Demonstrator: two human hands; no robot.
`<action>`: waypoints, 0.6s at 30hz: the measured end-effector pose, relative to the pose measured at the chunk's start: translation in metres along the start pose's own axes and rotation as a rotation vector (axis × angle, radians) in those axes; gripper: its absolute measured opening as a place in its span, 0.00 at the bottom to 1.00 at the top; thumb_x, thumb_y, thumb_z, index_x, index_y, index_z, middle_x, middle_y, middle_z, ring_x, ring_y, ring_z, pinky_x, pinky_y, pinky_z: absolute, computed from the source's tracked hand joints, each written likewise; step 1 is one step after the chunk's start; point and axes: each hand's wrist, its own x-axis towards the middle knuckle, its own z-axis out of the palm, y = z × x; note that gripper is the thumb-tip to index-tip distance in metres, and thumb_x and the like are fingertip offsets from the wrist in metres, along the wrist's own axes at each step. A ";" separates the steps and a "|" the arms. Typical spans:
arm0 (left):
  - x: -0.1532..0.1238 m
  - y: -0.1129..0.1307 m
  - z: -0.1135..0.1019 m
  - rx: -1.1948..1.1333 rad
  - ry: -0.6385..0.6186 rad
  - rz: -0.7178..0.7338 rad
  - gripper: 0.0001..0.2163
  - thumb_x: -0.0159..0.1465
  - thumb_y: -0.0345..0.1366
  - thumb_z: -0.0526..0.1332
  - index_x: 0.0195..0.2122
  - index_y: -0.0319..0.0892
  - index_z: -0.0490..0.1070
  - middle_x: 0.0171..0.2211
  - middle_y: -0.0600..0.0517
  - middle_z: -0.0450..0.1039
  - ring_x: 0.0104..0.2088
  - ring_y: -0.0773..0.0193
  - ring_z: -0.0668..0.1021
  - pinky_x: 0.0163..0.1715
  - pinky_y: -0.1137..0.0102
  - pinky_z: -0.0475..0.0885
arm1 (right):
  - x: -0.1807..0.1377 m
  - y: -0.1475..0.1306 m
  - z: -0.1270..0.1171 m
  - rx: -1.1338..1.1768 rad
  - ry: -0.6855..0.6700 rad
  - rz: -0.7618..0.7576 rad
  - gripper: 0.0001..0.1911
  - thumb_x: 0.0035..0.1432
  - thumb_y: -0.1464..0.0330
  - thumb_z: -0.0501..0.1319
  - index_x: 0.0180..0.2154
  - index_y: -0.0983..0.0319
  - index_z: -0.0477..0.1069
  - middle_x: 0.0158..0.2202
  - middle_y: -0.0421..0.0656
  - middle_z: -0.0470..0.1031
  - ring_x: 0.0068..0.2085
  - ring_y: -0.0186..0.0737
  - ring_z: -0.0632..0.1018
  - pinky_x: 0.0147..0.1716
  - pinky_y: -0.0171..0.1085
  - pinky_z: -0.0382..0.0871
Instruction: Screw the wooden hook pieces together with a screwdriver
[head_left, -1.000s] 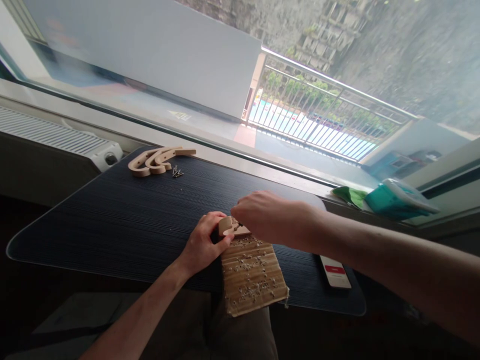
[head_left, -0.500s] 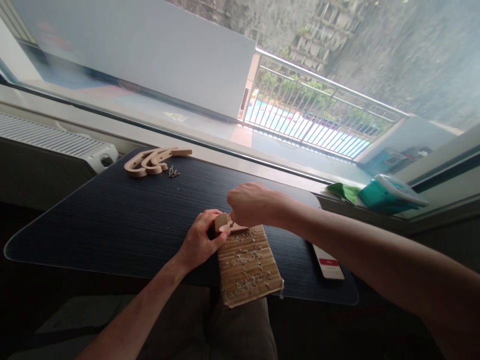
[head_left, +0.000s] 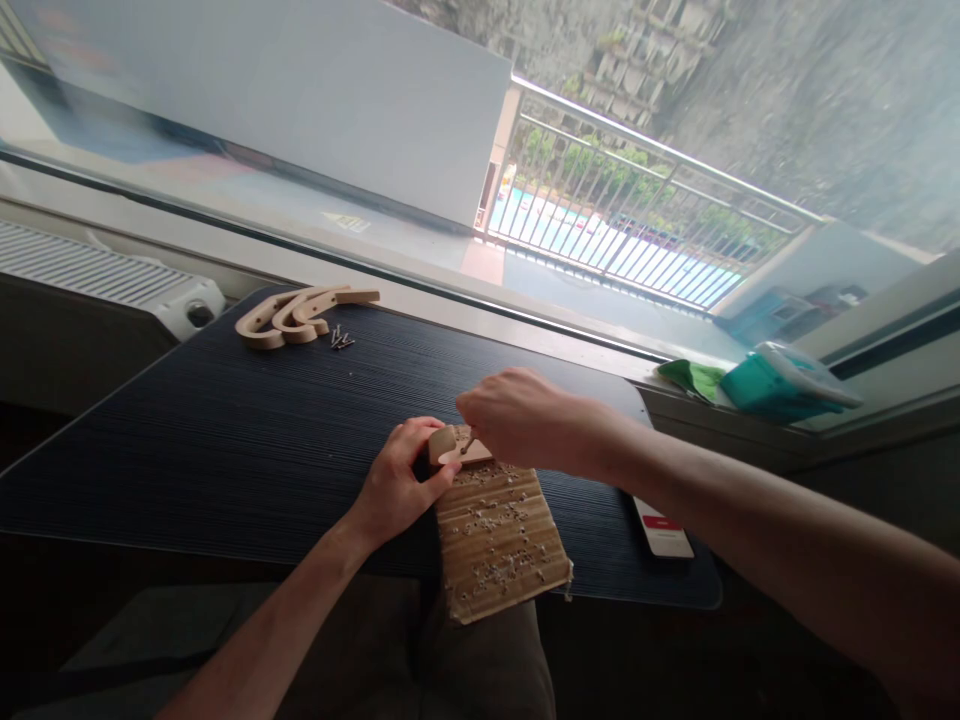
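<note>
a pale wooden piece (head_left: 442, 446) sits at the far end of a speckled cardboard pad (head_left: 499, 540), gripped by the left hand (head_left: 401, 480). the right hand (head_left: 517, 415), just beside it, is clenched on a thin dark shaft (head_left: 468, 443) that meets the wood, its upper end hidden. this joint looks partway done. well beyond the left hand, curved wooden pieces (head_left: 261, 340) and loose screws (head_left: 342, 341) lie unjoined on the dark table (head_left: 187, 450), apparently work left over.
</note>
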 end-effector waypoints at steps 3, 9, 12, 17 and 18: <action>0.000 0.002 0.000 -0.008 -0.006 0.005 0.10 0.58 0.33 0.62 0.41 0.44 0.68 0.44 0.48 0.72 0.46 0.58 0.74 0.48 0.62 0.70 | 0.006 0.004 0.002 0.047 -0.049 0.077 0.12 0.58 0.72 0.55 0.36 0.66 0.77 0.32 0.50 0.79 0.35 0.41 0.77 0.28 0.35 0.60; 0.000 0.001 0.001 0.006 0.006 0.018 0.11 0.58 0.33 0.62 0.42 0.43 0.67 0.43 0.49 0.72 0.46 0.58 0.74 0.48 0.63 0.69 | 0.004 -0.004 -0.012 0.048 -0.086 0.138 0.15 0.58 0.66 0.56 0.42 0.66 0.77 0.35 0.52 0.79 0.38 0.45 0.77 0.29 0.37 0.63; -0.001 -0.001 0.001 0.011 0.010 0.018 0.11 0.58 0.34 0.62 0.43 0.44 0.67 0.44 0.49 0.71 0.46 0.59 0.73 0.48 0.63 0.69 | -0.007 -0.009 -0.023 0.016 -0.085 0.104 0.17 0.56 0.64 0.60 0.44 0.65 0.76 0.37 0.50 0.79 0.38 0.45 0.77 0.28 0.36 0.62; 0.000 0.000 0.000 -0.002 -0.017 -0.009 0.10 0.58 0.33 0.62 0.41 0.44 0.67 0.44 0.50 0.71 0.46 0.59 0.73 0.48 0.64 0.69 | -0.018 -0.012 -0.029 -0.038 -0.104 -0.010 0.12 0.57 0.78 0.57 0.40 0.66 0.76 0.35 0.47 0.79 0.37 0.40 0.77 0.27 0.35 0.59; 0.000 0.000 0.000 -0.006 -0.027 -0.014 0.09 0.58 0.33 0.62 0.40 0.44 0.67 0.43 0.50 0.71 0.46 0.59 0.73 0.48 0.64 0.69 | -0.017 -0.012 -0.027 -0.049 -0.100 -0.013 0.12 0.57 0.79 0.57 0.40 0.67 0.76 0.36 0.47 0.79 0.37 0.39 0.77 0.27 0.35 0.59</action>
